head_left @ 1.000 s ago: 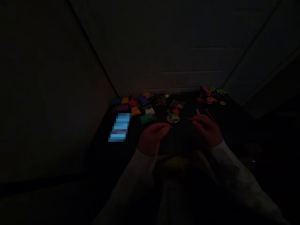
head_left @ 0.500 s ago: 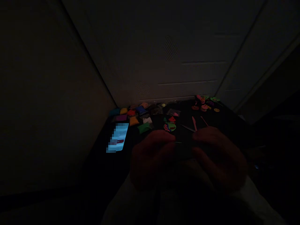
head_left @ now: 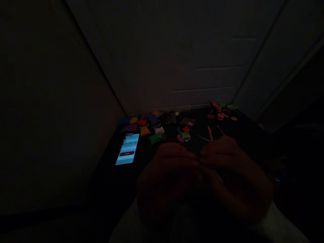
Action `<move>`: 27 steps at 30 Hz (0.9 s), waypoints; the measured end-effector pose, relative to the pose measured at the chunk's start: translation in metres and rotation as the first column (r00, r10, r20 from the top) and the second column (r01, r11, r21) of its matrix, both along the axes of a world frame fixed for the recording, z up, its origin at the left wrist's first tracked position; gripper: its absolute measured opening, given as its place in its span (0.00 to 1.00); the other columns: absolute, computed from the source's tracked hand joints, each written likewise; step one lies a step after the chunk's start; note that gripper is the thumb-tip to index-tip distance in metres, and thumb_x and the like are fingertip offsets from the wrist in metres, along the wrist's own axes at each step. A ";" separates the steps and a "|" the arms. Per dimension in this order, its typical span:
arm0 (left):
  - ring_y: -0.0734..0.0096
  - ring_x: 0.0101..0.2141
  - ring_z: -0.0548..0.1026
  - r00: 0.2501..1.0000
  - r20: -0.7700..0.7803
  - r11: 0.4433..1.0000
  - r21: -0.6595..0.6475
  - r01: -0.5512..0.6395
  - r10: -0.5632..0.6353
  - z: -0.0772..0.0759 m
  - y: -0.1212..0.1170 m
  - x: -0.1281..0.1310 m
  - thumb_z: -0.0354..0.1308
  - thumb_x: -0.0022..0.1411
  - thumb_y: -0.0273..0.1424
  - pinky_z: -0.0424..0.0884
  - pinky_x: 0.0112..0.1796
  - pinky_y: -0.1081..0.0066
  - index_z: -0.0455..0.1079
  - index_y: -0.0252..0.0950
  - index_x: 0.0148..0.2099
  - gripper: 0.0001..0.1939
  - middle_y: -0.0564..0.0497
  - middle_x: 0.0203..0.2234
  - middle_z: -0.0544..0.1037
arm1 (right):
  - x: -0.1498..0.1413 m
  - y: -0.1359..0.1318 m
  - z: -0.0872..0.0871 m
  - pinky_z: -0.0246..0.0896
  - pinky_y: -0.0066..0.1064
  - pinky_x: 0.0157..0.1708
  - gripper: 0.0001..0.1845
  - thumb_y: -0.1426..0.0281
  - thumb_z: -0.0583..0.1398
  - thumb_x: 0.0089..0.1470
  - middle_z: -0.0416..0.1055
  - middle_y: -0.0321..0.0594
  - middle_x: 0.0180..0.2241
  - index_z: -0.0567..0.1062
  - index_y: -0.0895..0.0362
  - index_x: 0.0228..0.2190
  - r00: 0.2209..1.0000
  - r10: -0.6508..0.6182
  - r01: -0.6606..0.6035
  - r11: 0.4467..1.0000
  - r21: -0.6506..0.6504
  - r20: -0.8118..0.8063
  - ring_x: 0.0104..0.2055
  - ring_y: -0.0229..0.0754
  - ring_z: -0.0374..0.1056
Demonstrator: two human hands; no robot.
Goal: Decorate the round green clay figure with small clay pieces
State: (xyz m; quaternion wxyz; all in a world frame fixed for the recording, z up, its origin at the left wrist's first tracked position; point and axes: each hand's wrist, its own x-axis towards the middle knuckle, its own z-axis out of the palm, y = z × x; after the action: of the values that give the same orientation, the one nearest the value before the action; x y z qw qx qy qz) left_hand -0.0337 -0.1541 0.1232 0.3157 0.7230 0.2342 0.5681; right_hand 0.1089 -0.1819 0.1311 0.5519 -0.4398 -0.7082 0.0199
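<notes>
Fingertips meet in front of the table, where my left hand [head_left: 167,177] and my right hand [head_left: 236,179] are both closed in a pinch. A faint greenish sliver shows between them; darkness hides what it is and which hand holds it. Just beyond my left hand lies a round green clay figure [head_left: 186,138] with a red pointed top and blue and pink bits. Past my right hand are a pink knife-shaped tool [head_left: 210,133], a thin pink stick [head_left: 220,130] and a narrow metallic blade-like piece [head_left: 202,137].
Several coloured packets, among them a green packet [head_left: 155,138] and a blue packet [head_left: 152,118], cover the table's back left. A lit phone [head_left: 130,146] lies at the left. Small colourful clay pieces [head_left: 220,116] sit at the back right, before a pale panelled door [head_left: 207,79].
My hands have come together from a gap between them and sit slightly lower. The thin pale strand that stuck out from my left fingertips is now mostly hidden.
</notes>
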 end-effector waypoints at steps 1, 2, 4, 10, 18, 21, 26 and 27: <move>0.77 0.41 0.65 1.000 -0.005 1.000 0.008 -0.004 0.004 0.000 0.000 0.000 0.56 0.48 0.22 0.64 0.42 0.77 0.68 0.41 0.37 0.12 0.55 0.34 0.70 | 0.000 0.000 0.000 0.59 0.42 0.40 0.10 0.74 0.58 0.43 0.68 0.36 0.31 0.68 0.50 0.31 1.000 0.003 -0.003 1.000 -0.001 -0.005 0.36 0.41 0.64; 0.76 0.41 0.65 1.000 -0.004 1.000 0.019 -0.008 0.008 0.000 0.000 0.000 0.56 0.48 0.22 0.64 0.41 0.77 0.68 0.41 0.37 0.13 0.55 0.34 0.70 | -0.001 -0.001 0.000 0.59 0.41 0.40 0.10 0.74 0.58 0.42 0.68 0.36 0.31 0.68 0.50 0.31 1.000 0.004 -0.004 1.000 0.002 -0.012 0.37 0.41 0.64; 0.75 0.40 0.65 1.000 0.004 0.999 0.042 -0.008 0.008 -0.001 -0.001 0.000 0.57 0.48 0.22 0.65 0.41 0.75 0.68 0.41 0.37 0.12 0.54 0.33 0.70 | -0.001 -0.001 0.000 0.59 0.41 0.41 0.11 0.75 0.58 0.42 0.68 0.36 0.31 0.69 0.51 0.31 1.000 0.008 -0.008 1.000 0.001 -0.018 0.37 0.41 0.64; 0.74 0.41 0.65 0.999 0.043 0.999 -0.025 0.020 -0.019 -0.003 -0.001 -0.003 0.52 0.53 0.25 0.64 0.42 0.74 0.69 0.40 0.37 0.09 0.53 0.33 0.70 | 0.001 -0.003 -0.002 0.60 0.41 0.40 0.11 0.75 0.58 0.42 0.68 0.37 0.31 0.69 0.51 0.31 1.000 0.021 -0.021 1.000 -0.004 -0.019 0.36 0.41 0.64; 0.80 0.38 0.68 0.995 -0.019 0.982 -0.165 0.093 -0.097 0.005 0.008 -0.007 0.56 0.50 0.24 0.66 0.40 0.82 0.70 0.43 0.32 0.08 0.56 0.33 0.71 | 0.002 -0.001 0.000 0.59 0.42 0.38 0.10 0.74 0.59 0.43 0.68 0.37 0.31 0.69 0.50 0.31 0.998 0.005 -0.004 1.000 -0.010 0.062 0.35 0.42 0.64; 0.79 0.38 0.68 0.996 -0.040 0.985 -0.160 0.067 -0.074 0.005 0.008 -0.008 0.57 0.49 0.24 0.66 0.40 0.81 0.70 0.43 0.32 0.09 0.57 0.34 0.71 | 0.002 0.000 0.001 0.58 0.42 0.40 0.10 0.73 0.59 0.43 0.68 0.37 0.31 0.68 0.50 0.31 0.995 -0.010 0.011 1.000 -0.010 0.096 0.36 0.42 0.63; 0.75 0.39 0.68 0.998 -0.063 0.991 -0.131 0.020 -0.029 0.003 0.006 -0.007 0.58 0.48 0.24 0.67 0.40 0.77 0.70 0.43 0.32 0.08 0.54 0.34 0.70 | 0.005 0.000 0.000 0.57 0.44 0.42 0.10 0.73 0.58 0.43 0.68 0.38 0.32 0.68 0.50 0.32 0.990 -0.012 0.012 1.000 0.002 0.142 0.37 0.42 0.63; 0.75 0.38 0.68 0.998 -0.061 0.992 -0.128 0.013 -0.021 0.002 0.006 -0.007 0.58 0.48 0.24 0.67 0.40 0.76 0.70 0.42 0.32 0.08 0.54 0.34 0.70 | 0.005 0.000 0.000 0.57 0.44 0.42 0.10 0.73 0.58 0.43 0.68 0.38 0.32 0.68 0.51 0.32 0.989 -0.013 0.013 1.000 0.001 0.146 0.37 0.42 0.63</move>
State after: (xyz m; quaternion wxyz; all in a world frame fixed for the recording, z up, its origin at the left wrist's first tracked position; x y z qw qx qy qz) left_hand -0.0407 -0.1481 0.1255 0.3589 0.7207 0.2735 0.5263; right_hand 0.1138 -0.1817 0.1310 0.4988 -0.4448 -0.7437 -0.0159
